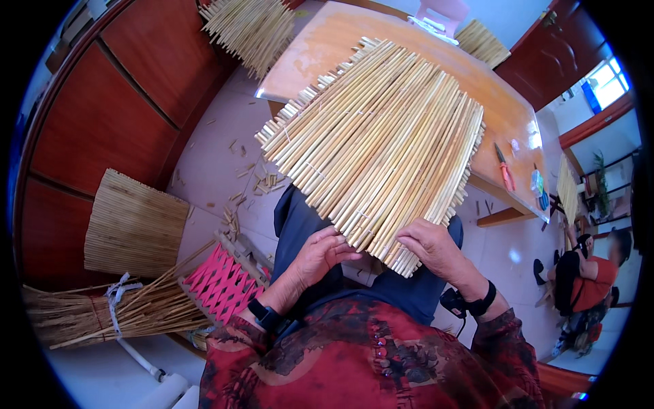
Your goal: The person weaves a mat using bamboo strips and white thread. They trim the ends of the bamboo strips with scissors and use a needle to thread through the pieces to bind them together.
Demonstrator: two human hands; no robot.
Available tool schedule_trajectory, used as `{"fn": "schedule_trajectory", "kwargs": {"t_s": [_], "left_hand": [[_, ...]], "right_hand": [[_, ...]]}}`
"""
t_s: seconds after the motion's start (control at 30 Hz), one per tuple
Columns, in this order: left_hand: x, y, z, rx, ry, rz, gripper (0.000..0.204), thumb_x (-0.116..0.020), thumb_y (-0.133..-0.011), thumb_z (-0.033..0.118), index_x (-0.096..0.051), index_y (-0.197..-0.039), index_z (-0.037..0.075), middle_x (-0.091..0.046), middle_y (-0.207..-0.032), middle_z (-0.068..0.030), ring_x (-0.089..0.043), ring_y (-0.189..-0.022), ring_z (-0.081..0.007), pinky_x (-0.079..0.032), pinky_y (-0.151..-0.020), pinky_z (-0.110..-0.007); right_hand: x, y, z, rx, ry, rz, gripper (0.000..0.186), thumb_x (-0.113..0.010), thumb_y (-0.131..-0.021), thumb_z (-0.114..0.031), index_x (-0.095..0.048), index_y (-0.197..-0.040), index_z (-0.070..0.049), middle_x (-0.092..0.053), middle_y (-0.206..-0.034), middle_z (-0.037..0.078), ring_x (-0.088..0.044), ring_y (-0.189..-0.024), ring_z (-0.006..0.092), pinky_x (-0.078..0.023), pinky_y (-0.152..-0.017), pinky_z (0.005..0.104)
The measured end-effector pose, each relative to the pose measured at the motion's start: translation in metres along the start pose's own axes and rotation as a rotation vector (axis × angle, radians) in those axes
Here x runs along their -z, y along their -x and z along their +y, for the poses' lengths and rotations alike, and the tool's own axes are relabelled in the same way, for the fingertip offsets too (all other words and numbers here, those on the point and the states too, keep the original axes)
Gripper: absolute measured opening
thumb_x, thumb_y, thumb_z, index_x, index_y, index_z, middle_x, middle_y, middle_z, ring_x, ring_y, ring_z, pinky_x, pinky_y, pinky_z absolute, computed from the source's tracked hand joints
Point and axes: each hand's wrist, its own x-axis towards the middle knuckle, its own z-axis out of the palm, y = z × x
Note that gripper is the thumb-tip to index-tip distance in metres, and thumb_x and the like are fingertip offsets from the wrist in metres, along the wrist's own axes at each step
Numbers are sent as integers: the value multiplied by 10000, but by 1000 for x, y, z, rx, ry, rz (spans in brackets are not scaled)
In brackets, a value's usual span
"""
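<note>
A mat of pale reed sticks (378, 146), bound with thin thread and uneven at its ends, lies across the wooden table's front edge and reaches over my lap. My left hand (320, 255) holds its near edge at the lower left, fingers curled against the stick ends, fingertips partly hidden under it. My right hand (432, 249) grips the near right corner, thumb on top and other fingers bent round the sticks. Red-handled pliers (505, 170) and small blue items (541, 194) lie on the table (514, 126) to the right of the mat.
Left: finished mat (136, 225), tied stick bundle (88, 313), stool with pink webbing (221, 279), offcuts (266, 180) on the floor. Back: stick pile (245, 31), pink chair (439, 13), another mat (480, 44). Right: a seated person in orange (591, 286) beside an upright mat (567, 187).
</note>
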Motion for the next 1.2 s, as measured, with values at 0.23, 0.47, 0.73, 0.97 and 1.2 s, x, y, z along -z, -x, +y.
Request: {"fn": "schedule_trajectory", "kwargs": {"t_s": [0.23,0.47,0.73,0.97,1.2], "left_hand": [[-9,-7,0,39,-194,127,203,-524,-844,94,-510,-1023,0,-537,-776,-17,-588,-777,-163,-506,-798,-452],[-3,-16,-9,18,-306,167,308,-540,-833,113,-487,-1093,-42,-593,-952,-110,-599,-855,-230,-514,-763,-427],[2,-10,-3,-32,-375,182,375,-565,-808,102,-472,-1123,-78,-597,-1025,-173,-614,-883,-282,-512,-763,-445],[-19,4,0,-34,-401,302,341,-533,-847,159,-503,-1103,-65,-605,-1025,-166,-610,-896,-266,-516,-760,-428],[-29,19,15,221,-526,263,275,-487,-900,172,-526,-1018,-72,-621,-902,-159,-630,-799,-236,-517,-724,-329]], "right_hand": [[4,4,13,59,68,72,103,-585,-811,-136,-601,-865,-50,-556,-764,95,-568,-709,259,-470,-619,331],[21,7,39,73,86,212,108,-564,-821,-134,-583,-864,-36,-552,-800,100,-560,-760,263,-466,-654,330],[95,65,197,-316,374,884,102,-560,-813,-95,-592,-854,-8,-582,-811,143,-569,-770,304,-448,-712,374],[133,38,274,-811,518,687,252,-488,-841,-253,-657,-855,-66,-621,-860,159,-584,-806,322,-449,-711,427],[174,58,337,-622,613,498,298,-476,-848,-269,-622,-941,-26,-612,-859,214,-597,-789,338,-458,-664,409]]}}
